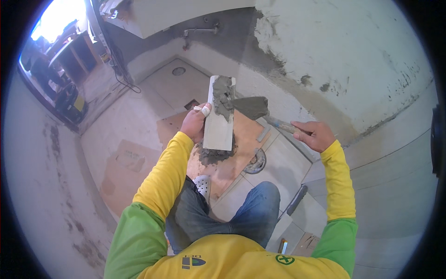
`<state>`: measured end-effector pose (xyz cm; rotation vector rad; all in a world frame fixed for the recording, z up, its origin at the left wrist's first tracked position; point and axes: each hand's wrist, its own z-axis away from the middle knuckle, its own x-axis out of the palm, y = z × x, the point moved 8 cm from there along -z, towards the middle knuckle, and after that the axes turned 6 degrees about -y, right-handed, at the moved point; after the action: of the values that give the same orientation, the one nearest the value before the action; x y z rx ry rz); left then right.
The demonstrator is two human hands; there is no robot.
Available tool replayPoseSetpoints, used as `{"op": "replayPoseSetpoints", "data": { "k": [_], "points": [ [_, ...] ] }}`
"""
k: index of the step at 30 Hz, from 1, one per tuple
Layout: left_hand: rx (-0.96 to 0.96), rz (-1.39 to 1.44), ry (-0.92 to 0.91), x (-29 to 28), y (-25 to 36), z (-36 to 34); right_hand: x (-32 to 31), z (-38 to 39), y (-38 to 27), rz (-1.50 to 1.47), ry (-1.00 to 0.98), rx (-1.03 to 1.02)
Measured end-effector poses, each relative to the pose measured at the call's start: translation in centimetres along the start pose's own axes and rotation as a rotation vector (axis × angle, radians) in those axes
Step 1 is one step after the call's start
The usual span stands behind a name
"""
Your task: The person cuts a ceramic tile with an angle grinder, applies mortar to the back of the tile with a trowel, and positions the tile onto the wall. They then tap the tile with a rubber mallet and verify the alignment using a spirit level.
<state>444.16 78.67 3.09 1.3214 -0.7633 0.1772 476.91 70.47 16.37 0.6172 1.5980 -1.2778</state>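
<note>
My left hand (195, 122) grips the left edge of a long pale tile (218, 132), held up in front of me with its back facing me. A patch of grey mortar (224, 98) covers the tile's upper part. My right hand (315, 134) holds the handle of a trowel (253, 107), whose mortar-coated blade rests against the tile's right edge beside the mortar. A strip of white tape wraps one finger of my left hand.
A heap of wet mortar (211, 156) lies on a brown board (232, 162) on the floor below the tile. A round grey tool (255, 162) and a dark bar (296, 200) rest on floor tiles. The partly tiled wall (390, 167) stands at right. Cardboard (125, 160) lies left.
</note>
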Motion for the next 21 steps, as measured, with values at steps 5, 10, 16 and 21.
{"op": "replayPoseSetpoints", "data": {
  "k": [5,10,16,21],
  "points": [
    [0.033,0.104,0.002,-0.1,-0.2,-0.4,3.7,0.9,0.9,-0.094,0.173,-0.065],
    [0.022,0.241,0.023,0.3,-0.6,-0.5,10.8,0.2,-0.1,0.012,0.503,-0.135],
    [-0.017,0.231,0.164,-2.9,-2.6,-1.5,17.5,0.4,2.2,0.068,0.605,0.001],
    [0.346,-0.595,0.190,-7.5,2.1,-2.3,23.7,-0.7,7.4,0.059,0.147,0.365]
  ]
}}
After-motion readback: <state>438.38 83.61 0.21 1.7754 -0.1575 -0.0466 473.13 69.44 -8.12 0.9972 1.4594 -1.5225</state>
